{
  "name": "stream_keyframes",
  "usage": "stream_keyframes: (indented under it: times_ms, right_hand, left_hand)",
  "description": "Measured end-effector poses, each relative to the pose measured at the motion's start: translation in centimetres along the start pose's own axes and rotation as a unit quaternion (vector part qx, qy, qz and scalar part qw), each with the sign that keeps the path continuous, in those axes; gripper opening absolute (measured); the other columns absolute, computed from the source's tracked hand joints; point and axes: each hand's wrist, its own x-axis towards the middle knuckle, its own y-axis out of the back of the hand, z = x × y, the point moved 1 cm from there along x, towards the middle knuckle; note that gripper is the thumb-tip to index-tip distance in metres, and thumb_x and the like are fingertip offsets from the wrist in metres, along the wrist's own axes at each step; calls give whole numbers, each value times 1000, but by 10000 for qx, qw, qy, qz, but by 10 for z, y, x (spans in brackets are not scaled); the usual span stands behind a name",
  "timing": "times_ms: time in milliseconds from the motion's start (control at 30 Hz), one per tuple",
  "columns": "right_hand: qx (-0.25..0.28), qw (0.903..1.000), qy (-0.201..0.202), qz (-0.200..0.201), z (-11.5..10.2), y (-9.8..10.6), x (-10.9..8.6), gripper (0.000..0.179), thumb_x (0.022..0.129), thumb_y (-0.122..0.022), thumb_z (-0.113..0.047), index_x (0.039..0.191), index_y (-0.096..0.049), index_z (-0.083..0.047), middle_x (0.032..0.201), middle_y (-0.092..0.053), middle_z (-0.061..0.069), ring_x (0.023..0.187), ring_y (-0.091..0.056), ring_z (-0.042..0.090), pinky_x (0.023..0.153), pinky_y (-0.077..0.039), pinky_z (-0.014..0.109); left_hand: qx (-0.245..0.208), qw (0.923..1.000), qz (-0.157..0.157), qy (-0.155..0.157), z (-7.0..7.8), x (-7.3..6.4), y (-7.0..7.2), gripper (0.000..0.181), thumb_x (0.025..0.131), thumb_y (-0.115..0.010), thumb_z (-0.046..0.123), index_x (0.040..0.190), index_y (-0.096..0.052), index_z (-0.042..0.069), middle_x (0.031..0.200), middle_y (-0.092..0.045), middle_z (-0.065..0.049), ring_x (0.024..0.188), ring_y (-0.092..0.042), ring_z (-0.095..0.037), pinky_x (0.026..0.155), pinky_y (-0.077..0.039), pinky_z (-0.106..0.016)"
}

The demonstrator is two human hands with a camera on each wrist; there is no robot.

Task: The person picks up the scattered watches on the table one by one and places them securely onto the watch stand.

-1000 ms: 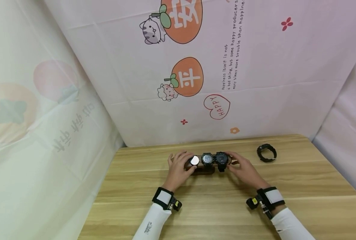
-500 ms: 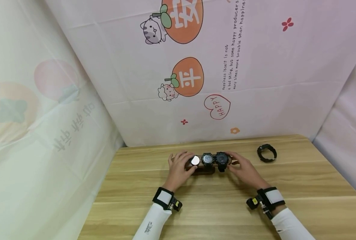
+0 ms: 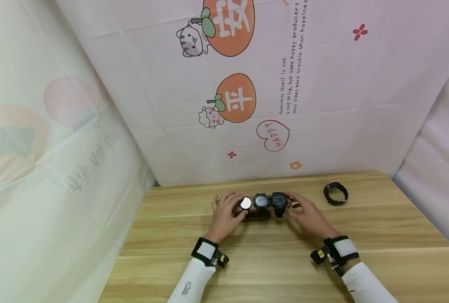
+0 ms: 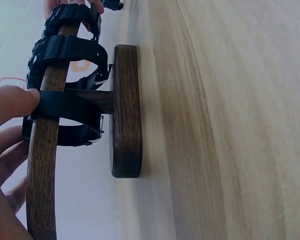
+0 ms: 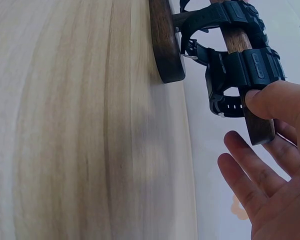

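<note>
A dark wooden watch stand [image 4: 126, 112] rises from the table, its crossbar [image 4: 42, 175] carrying three watches. At the left end of the row, my left hand [image 3: 223, 216] holds the watch with the bright, glaring face [image 3: 245, 203], thumb on its strap and fingers behind the bar. Beside it sits a black watch with a grey dial [image 3: 261, 201], untouched by the left hand. My right hand [image 3: 311, 216] grips the black digital watch [image 3: 279, 200] near the bar's right end; in the right wrist view its thumb [image 5: 264, 104] presses at the strap's edge, with two fingers spread free.
Another black watch [image 3: 336, 193] lies on its side on the wooden table [image 3: 273, 269], right of the stand. A printed white cloth [image 3: 323, 139] hangs behind the table's back edge, and more cloth hangs at both sides.
</note>
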Motion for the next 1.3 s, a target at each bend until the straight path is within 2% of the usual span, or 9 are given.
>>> stream_keyframes:
  times_ms: [200,500,800,900,1133,1300]
  right_hand:
    - [-12,10000,-28,-22,1,0,1,62,101,-68,-2,159,-46,-7,155,-55,21,133,-59,41,107,-55,59]
    - [-64,10000,-26,-47,0,-1,1,63,101,-68,-2,160,-45,-7,158,-52,21,133,-59,40,108,-55,58]
    - [-133,9999,12,-45,-2,0,0,65,101,-68,-1,161,-43,-5,159,-50,21,136,-57,41,108,-54,60]
    - [-164,9998,31,-61,-3,1,0,66,101,-69,-2,161,-42,-5,160,-49,22,138,-56,42,108,-54,60]
    - [-365,9993,83,7,-1,7,-4,70,100,-70,-2,162,-41,-9,163,-45,22,142,-51,45,108,-53,64]
    - [-421,9988,216,104,4,13,-6,70,98,-72,0,161,-42,-7,163,-46,22,141,-52,45,108,-53,63]
  left_hand:
    - [-236,9997,-3,-69,-1,-2,1,53,95,-81,25,145,-65,14,148,-65,-8,148,-48,-34,125,-15,-73]
    - [-447,9979,389,-265,-3,-12,4,51,94,-81,18,142,-66,9,147,-63,-13,149,-45,-37,123,-21,-72]
    - [-472,9979,434,-103,-13,-24,3,64,92,-82,14,151,-57,11,158,-51,-15,153,-36,-39,123,-29,-68]
    - [-413,9978,503,-81,-16,-26,3,68,91,-83,14,153,-54,11,160,-48,-12,153,-36,-37,122,-31,-67]
    - [-492,9966,658,-30,-20,-32,7,73,89,-84,8,155,-51,9,159,-48,-14,150,-39,-38,119,-33,-67]
    - [-682,9962,461,280,-21,-36,12,79,93,-82,11,161,-42,11,162,-43,-16,153,-35,-36,125,-29,-65]
